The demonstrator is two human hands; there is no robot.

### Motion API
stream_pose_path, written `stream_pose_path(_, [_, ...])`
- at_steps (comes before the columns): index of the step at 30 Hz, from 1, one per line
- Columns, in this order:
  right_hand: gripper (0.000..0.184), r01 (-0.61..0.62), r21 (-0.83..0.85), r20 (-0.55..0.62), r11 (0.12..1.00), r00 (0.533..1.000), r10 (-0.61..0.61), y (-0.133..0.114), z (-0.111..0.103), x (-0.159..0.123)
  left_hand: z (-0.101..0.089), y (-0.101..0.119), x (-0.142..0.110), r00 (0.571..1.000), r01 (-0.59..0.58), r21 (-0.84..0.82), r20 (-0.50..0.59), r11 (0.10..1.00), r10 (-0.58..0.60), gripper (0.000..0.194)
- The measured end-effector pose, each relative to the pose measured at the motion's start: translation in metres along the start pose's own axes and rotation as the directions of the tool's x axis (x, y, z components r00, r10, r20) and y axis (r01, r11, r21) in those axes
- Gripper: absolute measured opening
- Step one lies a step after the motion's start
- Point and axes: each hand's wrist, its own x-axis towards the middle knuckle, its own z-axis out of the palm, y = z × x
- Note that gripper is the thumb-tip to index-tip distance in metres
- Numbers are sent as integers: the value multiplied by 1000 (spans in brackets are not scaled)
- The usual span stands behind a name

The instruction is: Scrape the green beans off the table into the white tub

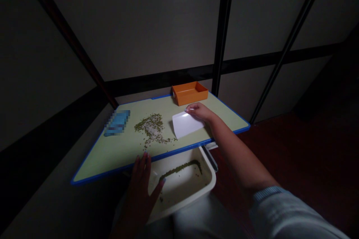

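My right hand [198, 111] pinches the upper edge of a white sheet [187, 124], which stands tilted on the pale green tabletop [120, 157]. Left of the sheet lies a loose spread of small green grains [157, 118] mixed with a patch of whitish ones [153, 131]. At the table's near edge, my left hand [141, 186] is open with thumb and fingers apart, beside a cream plastic basin [211, 179]. Its thumb reaches over the basin; contact with the rim is hard to make out. Green grains line the inside of the basin, and a few lie scattered there.
An orange open box [188, 98] stands at the back of the table. Toward the left edge lies a blurred blue object [118, 122]. Blue trim [168, 154] borders the tabletop. Behind it rises a panelled wall [157, 26], and dark red floor [294, 149] shows on the right.
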Motion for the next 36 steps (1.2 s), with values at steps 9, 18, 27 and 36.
stream_pose_path(9, [35,22,-62,10,998,1000,-21,-1,-1,0,2,0,0,1000,12,-2,-3,1000,-12,74])
stream_pose_path(18, [40,51,-74,20,996,999,-49,1,0,0,1,0,-1,1000,16,-16,-10,1000,-16,74])
stream_pose_path(27, [43,42,-87,27,995,999,-40,2,0,0,1,0,0,1000,9,-6,4,1000,-9,75])
stream_pose_path(36, [40,44,-76,51,996,998,-41,-2,2,-4,1,0,-1,1000,0,9,6,1000,0,75])
